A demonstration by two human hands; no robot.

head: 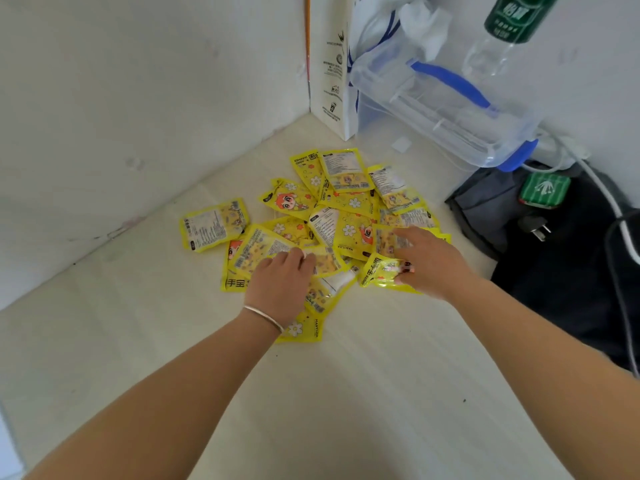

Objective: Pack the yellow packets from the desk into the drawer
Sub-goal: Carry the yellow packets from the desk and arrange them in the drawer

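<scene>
Desk [346, 393] holds yellow packets [346, 216] beneath left hand [280, 275] and right hand [433, 261].

The yellow packets [214, 225] are thin plastic film, glossy, and one at the near right is crinkled and catches the light. The desk [346, 393] is pale and matt with a faint grain. At the far right, the box [433, 109] is clear, smooth plastic with a blue plastic handle [450, 83], and the bottle [485, 60] is clear plastic too. The paper bag [329, 64] is matt white. The dark bag [485, 206] is woven cloth. A bracelet [263, 317] of shiny metal circles the left wrist.
</scene>
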